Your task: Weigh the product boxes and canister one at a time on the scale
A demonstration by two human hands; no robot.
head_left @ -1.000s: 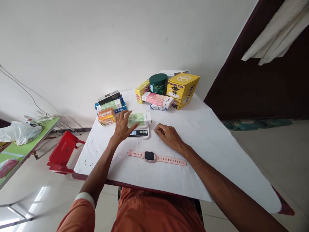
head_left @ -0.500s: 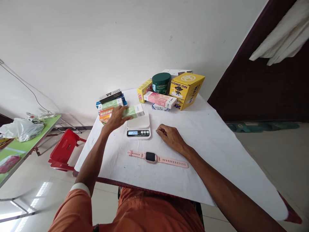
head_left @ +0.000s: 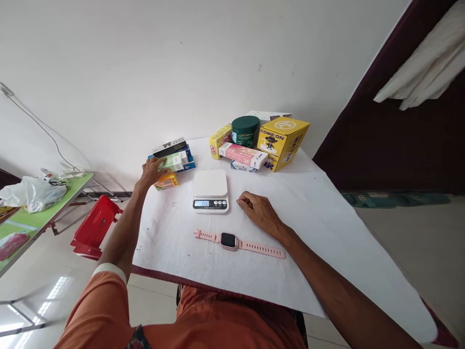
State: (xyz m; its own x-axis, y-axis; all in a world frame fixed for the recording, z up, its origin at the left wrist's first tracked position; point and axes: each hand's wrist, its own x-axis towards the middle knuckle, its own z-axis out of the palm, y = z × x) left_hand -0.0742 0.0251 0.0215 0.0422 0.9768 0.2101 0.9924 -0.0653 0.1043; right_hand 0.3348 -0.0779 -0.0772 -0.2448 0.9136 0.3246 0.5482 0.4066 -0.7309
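Note:
At the far left of the table, my left hand [head_left: 151, 170] grips the left end of a light green and white box [head_left: 176, 162], which lies over a small pile of boxes. Behind it in the pile is a black box [head_left: 170, 147], with blue packaging [head_left: 189, 166] below. An orange box [head_left: 167, 182] shows in front. My right hand [head_left: 258, 208] rests on the cloth with its fingers curled and nothing seen in them. Between my hands stands a white kitchen scale [head_left: 210, 183], its plate bare and its display lit. Nearer me lies a pink-strapped smartwatch [head_left: 228, 240].
At the back stand a dark green tub [head_left: 245, 132], a yellow carton [head_left: 283, 144], a smaller yellow box [head_left: 220, 141] and a pink box [head_left: 242, 154] over a blue-white one [head_left: 242, 166]. A red chair [head_left: 95, 227] and a green table [head_left: 54, 206] are off to the left.
My left hand has moved left with the light green box, from over the scale to the pile. The scale's plate is now uncovered and its reading differs. My right hand stays in place.

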